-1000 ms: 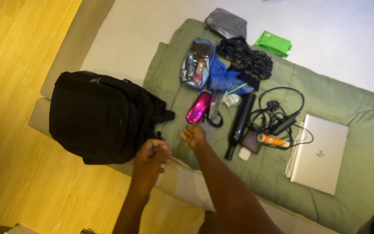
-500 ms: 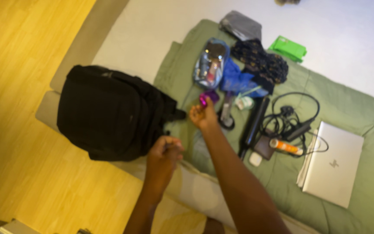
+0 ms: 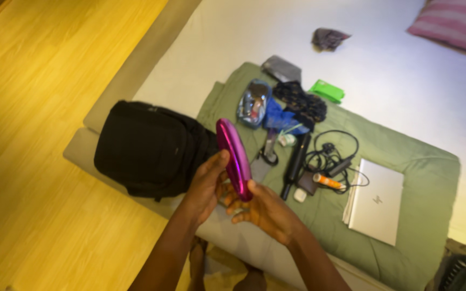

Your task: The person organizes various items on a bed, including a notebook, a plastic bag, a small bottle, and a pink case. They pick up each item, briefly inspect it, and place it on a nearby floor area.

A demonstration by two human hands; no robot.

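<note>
Both my hands hold a glossy magenta oval case (image 3: pixel 233 157), lifted above the bed's edge. My left hand (image 3: pixel 207 186) grips its left side with the thumb on top. My right hand (image 3: pixel 262 209) supports its lower end from below. A black backpack (image 3: pixel 149 148) lies just left of the hands on the mattress edge. Behind the case, on a green blanket (image 3: pixel 405 161), lie a clear toiletry pouch (image 3: pixel 253 102), a blue cloth (image 3: pixel 279 118) and a long black tube-shaped item (image 3: pixel 296 163).
A silver laptop (image 3: pixel 376 200) rests on the blanket at right, beside tangled black cables (image 3: pixel 331 153), an orange tube (image 3: pixel 328 181) and a green packet (image 3: pixel 327 90). A striped pillow (image 3: pixel 457 24) sits far right. Wooden floor (image 3: pixel 33 134) runs along the left.
My right hand picked the magenta case off the blanket and brought it toward me. My left hand has joined it on the case. The camera view has shifted.
</note>
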